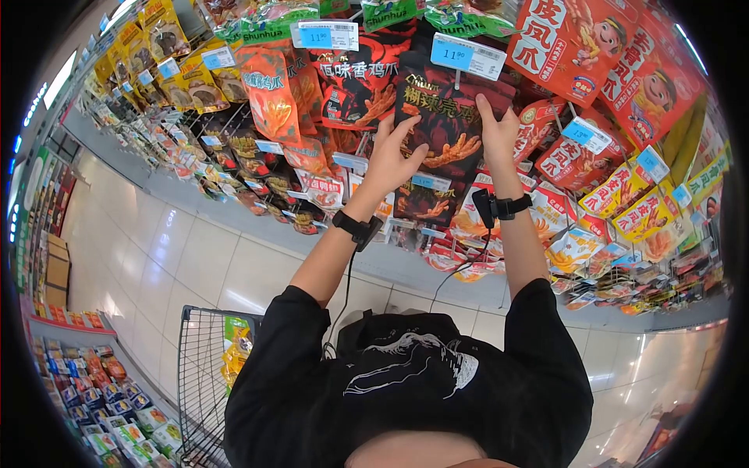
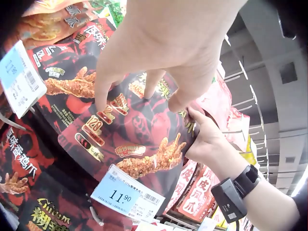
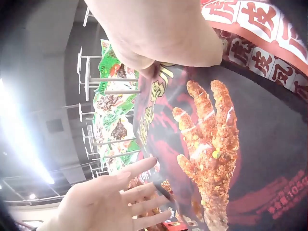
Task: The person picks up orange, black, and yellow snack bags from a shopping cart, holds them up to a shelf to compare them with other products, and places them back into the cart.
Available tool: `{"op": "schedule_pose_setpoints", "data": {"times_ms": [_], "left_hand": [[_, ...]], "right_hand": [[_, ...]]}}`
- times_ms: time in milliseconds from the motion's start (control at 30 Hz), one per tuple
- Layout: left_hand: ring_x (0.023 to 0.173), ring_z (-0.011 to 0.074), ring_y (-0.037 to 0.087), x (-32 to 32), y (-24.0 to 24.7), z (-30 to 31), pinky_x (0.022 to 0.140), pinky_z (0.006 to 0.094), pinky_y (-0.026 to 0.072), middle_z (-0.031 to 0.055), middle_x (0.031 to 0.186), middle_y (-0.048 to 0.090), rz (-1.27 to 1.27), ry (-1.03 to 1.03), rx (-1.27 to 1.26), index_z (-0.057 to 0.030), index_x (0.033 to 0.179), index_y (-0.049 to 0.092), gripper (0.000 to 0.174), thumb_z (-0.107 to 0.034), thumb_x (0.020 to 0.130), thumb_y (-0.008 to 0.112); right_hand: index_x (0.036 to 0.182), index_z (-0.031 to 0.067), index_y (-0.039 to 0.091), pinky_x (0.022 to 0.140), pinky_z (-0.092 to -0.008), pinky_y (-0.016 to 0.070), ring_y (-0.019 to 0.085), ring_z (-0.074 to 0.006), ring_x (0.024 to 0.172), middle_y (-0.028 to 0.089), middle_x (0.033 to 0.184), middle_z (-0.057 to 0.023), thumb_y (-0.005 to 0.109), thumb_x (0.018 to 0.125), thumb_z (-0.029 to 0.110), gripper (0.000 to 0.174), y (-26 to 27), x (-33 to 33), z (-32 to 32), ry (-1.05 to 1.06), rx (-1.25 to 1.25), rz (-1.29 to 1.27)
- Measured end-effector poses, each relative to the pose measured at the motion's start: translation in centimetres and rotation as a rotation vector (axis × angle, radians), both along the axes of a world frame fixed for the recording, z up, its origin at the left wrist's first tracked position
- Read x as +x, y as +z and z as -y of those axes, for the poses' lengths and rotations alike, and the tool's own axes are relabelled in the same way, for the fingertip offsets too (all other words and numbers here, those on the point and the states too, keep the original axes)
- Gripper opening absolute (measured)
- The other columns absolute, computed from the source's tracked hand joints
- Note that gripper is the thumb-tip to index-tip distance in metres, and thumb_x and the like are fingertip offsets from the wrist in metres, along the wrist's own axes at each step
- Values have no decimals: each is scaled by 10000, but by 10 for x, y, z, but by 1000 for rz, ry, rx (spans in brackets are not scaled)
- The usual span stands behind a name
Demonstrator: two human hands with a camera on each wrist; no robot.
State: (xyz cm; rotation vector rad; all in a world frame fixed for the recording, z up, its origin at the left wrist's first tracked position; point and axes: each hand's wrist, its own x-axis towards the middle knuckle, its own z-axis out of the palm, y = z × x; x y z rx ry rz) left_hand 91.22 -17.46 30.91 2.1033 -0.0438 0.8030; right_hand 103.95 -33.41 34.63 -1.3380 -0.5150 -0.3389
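Note:
In the head view, a black and red packet of chicken feet [image 1: 449, 144] faces me on the rack, between my two hands. My right hand [image 1: 499, 132] grips its upper right side. Its thumb lies on the front, and the fingers go out of sight behind the packet in the left wrist view. My left hand [image 1: 390, 156] is at the packet's left side with fingers spread and fairly straight, fingertips at the printed front [image 2: 139, 120]. A price tag [image 1: 468, 56] reading 11.90 overlaps the packet's top in the head view.
More black and red packets [image 1: 363, 74] hang to the left, orange packets [image 1: 269, 93] beyond them. Red packets [image 1: 562, 47] fill the right side. Metal hooks and price tags [image 1: 587, 135] stick out from the rack. A shopping cart [image 1: 207, 351] stands at my left on the tiled floor.

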Motion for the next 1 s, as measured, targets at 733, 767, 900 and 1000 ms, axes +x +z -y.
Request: {"op": "schedule_pose_setpoints", "data": {"times_ms": [733,767,900,1000], "left_hand": [[858,264,641,-321,-102,-22,783,354,494,137,891,658,-152,385,-382,7,1055,597,278,-150,825,586],[832,250,649,-350,-107,-28,768,350,499,128,872,668,-136,455,-403,9,1050,604,270,-153,836,582],[838,206,652,-472,-113,-43,755,332,504,115,909,675,-150,739,-457,5,1070,598,259,-155,868,575],[842,183,650,-563,-109,-40,750,310,506,104,923,678,-99,943,-626,-11,1077,611,245,-154,880,578]], "right_hand": [[1320,-21,390,1036,-394,315,390,-288,1253,390,1366,-186,586,828,34,531,-133,-217,-66,426,-574,390],[1286,-10,433,1025,-389,326,401,-288,1240,400,1358,-178,581,827,27,484,-134,-239,-76,506,-623,370],[1160,-1,549,1004,-381,340,433,-300,1206,426,1334,-171,561,833,24,329,-151,-305,-125,787,-693,460],[1113,-14,570,1007,-390,337,439,-319,1207,448,1311,-189,552,836,34,281,-155,-359,-163,853,-814,505]]}}
